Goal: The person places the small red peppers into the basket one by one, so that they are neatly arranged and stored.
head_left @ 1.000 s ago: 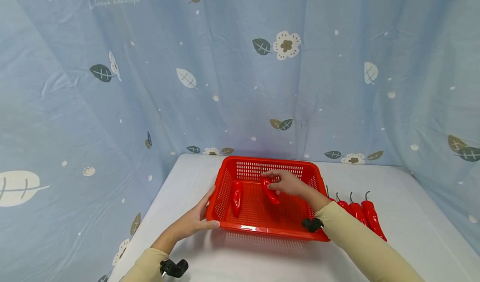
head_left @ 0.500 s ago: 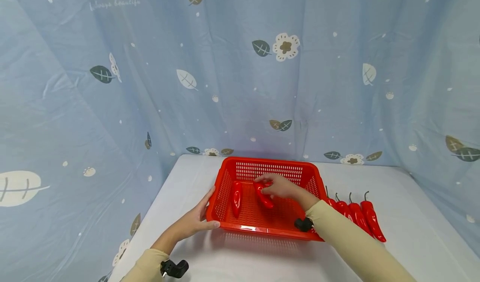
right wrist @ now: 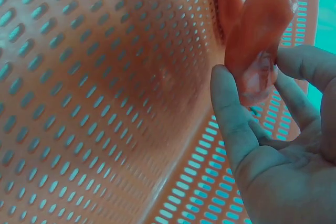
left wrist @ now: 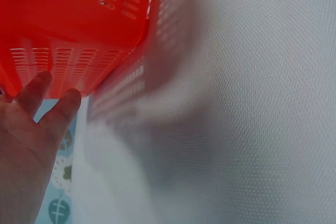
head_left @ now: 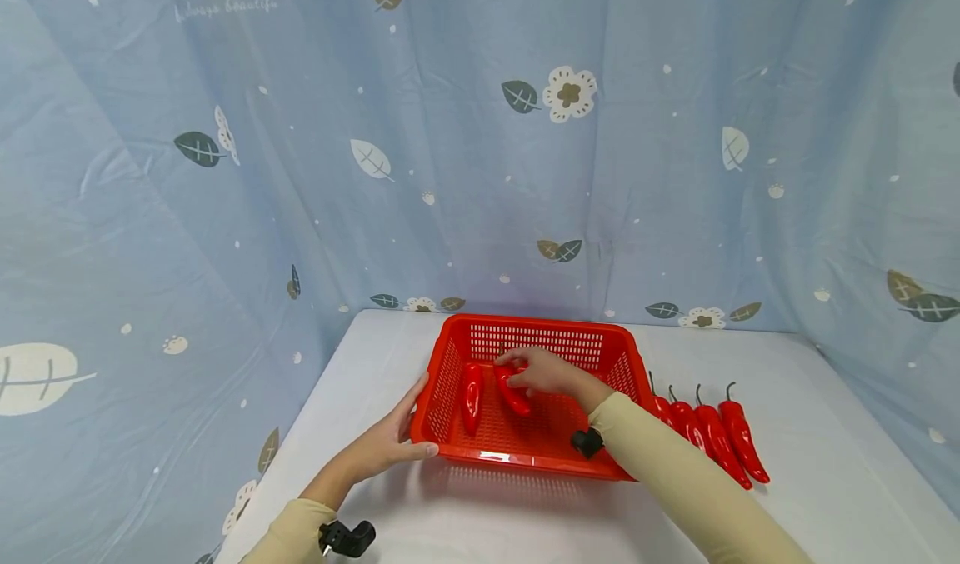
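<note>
My right hand [head_left: 542,371] pinches a red chili pepper [head_left: 513,396] between thumb and fingers, inside a red plastic basket [head_left: 517,469]. In the right wrist view the held pepper [right wrist: 257,40] stands out above the perforated basket floor, its rounded tip toward the camera. Another red chili pepper [head_left: 472,397] lies in the basket on the left, roughly parallel to the held one. My left hand [head_left: 386,443] rests against the basket's left front corner from outside, with the thumb at the front rim. In the left wrist view its straight fingers [left wrist: 63,109] reach along the slotted outer wall.
Right of the basket, several red chili peppers [head_left: 738,439] lie side by side on the white table [head_left: 825,464], partly behind the right sleeve [head_left: 675,472]. A blue patterned curtain [head_left: 465,172] hangs behind and to the left of the table.
My right hand has moved left within the basket with the chili pepper, closer to the one lying there. The left hand and the basket have stayed in place.
</note>
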The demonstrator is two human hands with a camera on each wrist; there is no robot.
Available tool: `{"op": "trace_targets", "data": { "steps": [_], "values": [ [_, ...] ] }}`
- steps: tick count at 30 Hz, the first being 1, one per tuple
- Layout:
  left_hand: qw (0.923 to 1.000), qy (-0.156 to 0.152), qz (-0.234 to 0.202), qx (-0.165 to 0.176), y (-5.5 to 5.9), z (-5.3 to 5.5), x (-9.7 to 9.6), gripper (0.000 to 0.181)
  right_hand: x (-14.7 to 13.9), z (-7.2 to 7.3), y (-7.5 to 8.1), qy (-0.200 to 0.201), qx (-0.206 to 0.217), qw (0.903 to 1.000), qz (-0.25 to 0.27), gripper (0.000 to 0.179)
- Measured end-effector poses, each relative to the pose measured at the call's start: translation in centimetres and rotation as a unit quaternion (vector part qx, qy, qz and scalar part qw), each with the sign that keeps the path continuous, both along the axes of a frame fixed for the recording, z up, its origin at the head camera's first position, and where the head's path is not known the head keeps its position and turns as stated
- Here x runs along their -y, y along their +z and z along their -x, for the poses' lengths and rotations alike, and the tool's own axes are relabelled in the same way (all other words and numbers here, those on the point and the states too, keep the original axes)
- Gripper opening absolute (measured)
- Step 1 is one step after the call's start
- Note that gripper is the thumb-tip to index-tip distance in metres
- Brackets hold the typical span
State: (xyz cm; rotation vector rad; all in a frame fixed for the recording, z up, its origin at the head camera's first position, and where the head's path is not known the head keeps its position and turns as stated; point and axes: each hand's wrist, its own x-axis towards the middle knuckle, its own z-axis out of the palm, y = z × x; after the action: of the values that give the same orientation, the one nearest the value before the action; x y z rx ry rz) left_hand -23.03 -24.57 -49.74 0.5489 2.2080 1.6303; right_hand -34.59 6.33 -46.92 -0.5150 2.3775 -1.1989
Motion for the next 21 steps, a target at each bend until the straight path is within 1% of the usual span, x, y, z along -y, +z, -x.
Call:
{"op": "trace_targets", "data": {
  "steps": [5,10,17,21],
  "values": [
    [1.0000,0.001,-0.002,-0.001,-0.1,0.0,-0.1,0.110,0.5,-0.1,0.0,0.015,0.007,0.9999,-0.004,0.039],
    [1.0000,0.001,-0.008,0.005,-0.2,0.0,-0.1,0.110,0.9,-0.1,-0.4,0.034,0.008,0.9993,-0.011,0.038],
    [1.0000,0.001,-0.003,0.008,-0.2,0.0,-0.1,0.110,1.3,0.0,-0.6,0.012,0.025,0.9996,-0.008,0.036],
    [1.0000,0.005,0.002,0.005,-0.1,0.0,-0.1,0.110,1.6,-0.1,-0.6,0.016,0.023,0.9993,-0.024,0.038]
  ]
}}
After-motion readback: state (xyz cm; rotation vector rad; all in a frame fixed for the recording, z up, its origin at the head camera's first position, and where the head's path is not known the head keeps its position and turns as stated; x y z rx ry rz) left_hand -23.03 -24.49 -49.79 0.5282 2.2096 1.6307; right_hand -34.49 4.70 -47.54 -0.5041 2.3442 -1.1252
